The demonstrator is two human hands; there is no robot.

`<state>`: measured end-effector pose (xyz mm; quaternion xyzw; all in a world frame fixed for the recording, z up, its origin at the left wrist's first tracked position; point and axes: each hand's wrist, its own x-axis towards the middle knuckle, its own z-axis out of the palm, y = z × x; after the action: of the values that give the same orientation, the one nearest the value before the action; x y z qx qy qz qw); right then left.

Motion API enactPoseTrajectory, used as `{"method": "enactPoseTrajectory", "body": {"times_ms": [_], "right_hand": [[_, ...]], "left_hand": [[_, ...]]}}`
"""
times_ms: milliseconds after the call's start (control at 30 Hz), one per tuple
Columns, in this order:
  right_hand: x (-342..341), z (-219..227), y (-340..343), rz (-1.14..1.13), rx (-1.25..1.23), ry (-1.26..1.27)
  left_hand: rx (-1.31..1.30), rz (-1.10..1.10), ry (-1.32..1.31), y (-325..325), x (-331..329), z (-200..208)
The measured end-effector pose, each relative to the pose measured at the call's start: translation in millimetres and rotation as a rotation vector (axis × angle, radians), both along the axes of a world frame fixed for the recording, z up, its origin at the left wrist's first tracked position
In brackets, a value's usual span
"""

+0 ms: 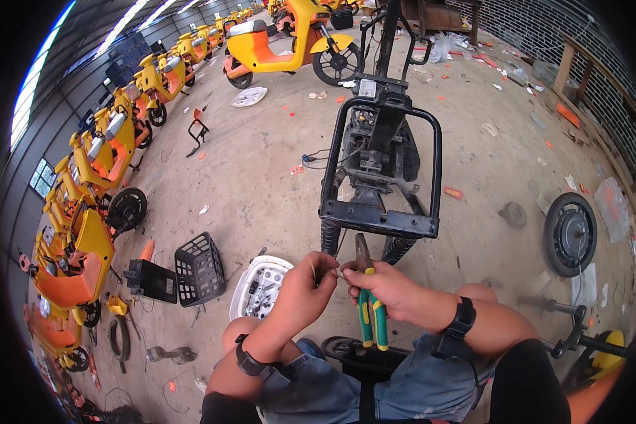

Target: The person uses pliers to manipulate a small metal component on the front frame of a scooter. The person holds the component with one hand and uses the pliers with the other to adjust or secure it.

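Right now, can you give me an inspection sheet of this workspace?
Surface: dusty concrete floor, littered.
Job's things: green-handled pliers in the right hand; thin pale wire piece pinched by the left hand; stripped black scooter frame just ahead.
Clutter: black plastic basket, white tray of small parts, loose black wheel, scattered scraps.
Grippers: both hands closed, close together.
Cables: black lead on the floor beside the frame.
Surroundings: rows of yellow and orange scooters, brick wall.
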<state>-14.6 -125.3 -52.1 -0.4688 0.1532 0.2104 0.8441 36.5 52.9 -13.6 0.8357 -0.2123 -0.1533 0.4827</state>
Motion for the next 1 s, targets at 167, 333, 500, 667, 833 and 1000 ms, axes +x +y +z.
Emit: {"method": "enactPoseTrajectory", "body": {"times_ms": [167,333,500,667,833,1000], "right_hand": [[-3,6,1,0.054,0.004,-0.043],[-4,8,-1,0.007,-0.019,-0.065],[-2,10,-4,-0.011,-0.116,-0.15],[0,12,-6,-0.034,-0.151,-0.177],[0,9,-8,0.008,-0.207,-0.3],[-3,2,-9,0.06,-0.256,-0.33]], "left_hand": [[-0.063,0.028,0.012,-1,4,-1],[-0.023,0.001,-0.007,-1,2,5],[0.039,-0.068,-0.102,3,-2,9],[0.126,-0.122,-0.041,2,-5,14],[-0.056,0.001,0.071,5,2,7],[-0.211,0.11,0.209,8,17,18]]}}
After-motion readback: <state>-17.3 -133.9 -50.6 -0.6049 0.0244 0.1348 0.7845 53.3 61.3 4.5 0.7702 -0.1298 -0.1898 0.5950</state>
